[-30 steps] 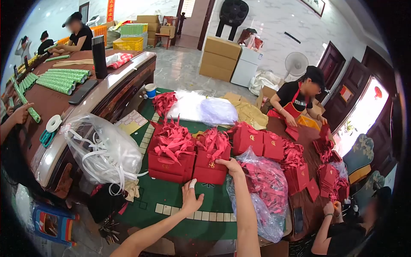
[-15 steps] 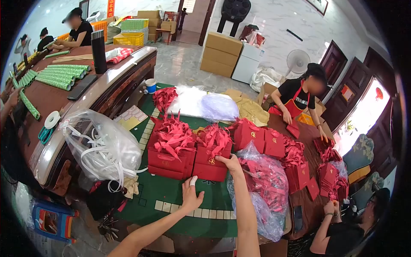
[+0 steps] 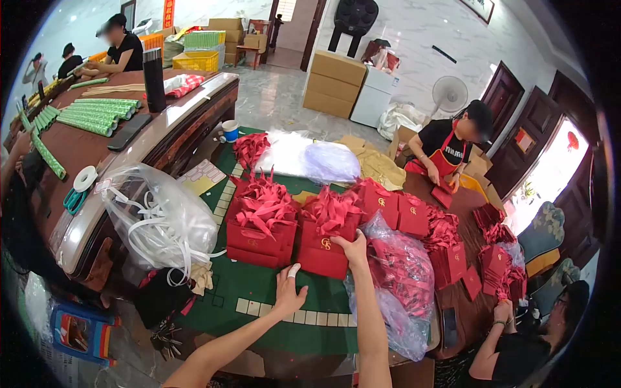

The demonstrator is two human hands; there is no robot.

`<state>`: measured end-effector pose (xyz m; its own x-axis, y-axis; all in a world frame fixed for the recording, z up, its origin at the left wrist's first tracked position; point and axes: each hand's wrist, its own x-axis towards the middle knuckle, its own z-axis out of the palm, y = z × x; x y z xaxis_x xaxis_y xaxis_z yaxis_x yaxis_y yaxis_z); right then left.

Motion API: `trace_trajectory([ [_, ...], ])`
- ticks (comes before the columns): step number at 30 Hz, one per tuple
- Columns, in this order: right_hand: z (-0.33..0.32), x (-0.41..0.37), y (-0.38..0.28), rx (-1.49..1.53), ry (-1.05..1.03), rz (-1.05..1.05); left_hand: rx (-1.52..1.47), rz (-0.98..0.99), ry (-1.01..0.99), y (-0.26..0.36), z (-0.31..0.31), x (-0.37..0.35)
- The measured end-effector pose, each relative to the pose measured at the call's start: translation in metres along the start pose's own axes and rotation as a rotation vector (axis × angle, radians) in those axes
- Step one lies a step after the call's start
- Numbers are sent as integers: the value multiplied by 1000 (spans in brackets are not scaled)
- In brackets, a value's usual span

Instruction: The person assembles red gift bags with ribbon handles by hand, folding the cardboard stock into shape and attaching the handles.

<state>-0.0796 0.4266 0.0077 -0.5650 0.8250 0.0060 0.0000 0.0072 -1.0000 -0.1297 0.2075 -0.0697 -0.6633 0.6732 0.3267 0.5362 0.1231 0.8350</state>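
Note:
Two upright stacks of red bags with ribbon handles stand side by side on the green table mat. My right hand (image 3: 349, 249) is at the front right of the right red bag stack (image 3: 321, 253), thumb on its face beside the gold print and fingers partly hidden behind its edge. My left hand (image 3: 290, 291) rests near the lower corner of that stack with its fingers apart, a white wrap on one fingertip. The left red bag stack (image 3: 261, 240) stands just above and left of it. Right of my right hand lies a clear plastic bag of red bags (image 3: 402, 271).
A clear bag of white ribbon (image 3: 158, 216) lies left of the green mat (image 3: 272, 333). White tiles (image 3: 310, 317) line its front. More red bags (image 3: 449, 265) and a phone (image 3: 449, 326) are on the right. Two co-workers sit or stand there; others are at the left table.
The right stack has shifted slightly down and right, with a gap now beside the left stack. The co-worker in the red apron has brought both hands together at a red bag.

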Motion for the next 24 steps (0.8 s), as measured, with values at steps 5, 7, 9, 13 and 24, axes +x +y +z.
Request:
trace_trajectory([
  [5, -13, -73, -56, -330, 145, -255, -254, 15, -80, 5, -13, -23],
  [7, -15, -112, -78, -586, 180, -310, -368, -33, -112, 13, -24, -47],
  [9, -12, -158, -103, -716, 114, -333, -678, -143, -145, 18, -29, -74],
  [13, 16, -231, -119, -965, -111, -364, -655, -111, -154, 53, -80, -119],
  [24, 64, -312, -94, -1077, -369, -403, -545, -224, 223, 17, -148, -185],
])
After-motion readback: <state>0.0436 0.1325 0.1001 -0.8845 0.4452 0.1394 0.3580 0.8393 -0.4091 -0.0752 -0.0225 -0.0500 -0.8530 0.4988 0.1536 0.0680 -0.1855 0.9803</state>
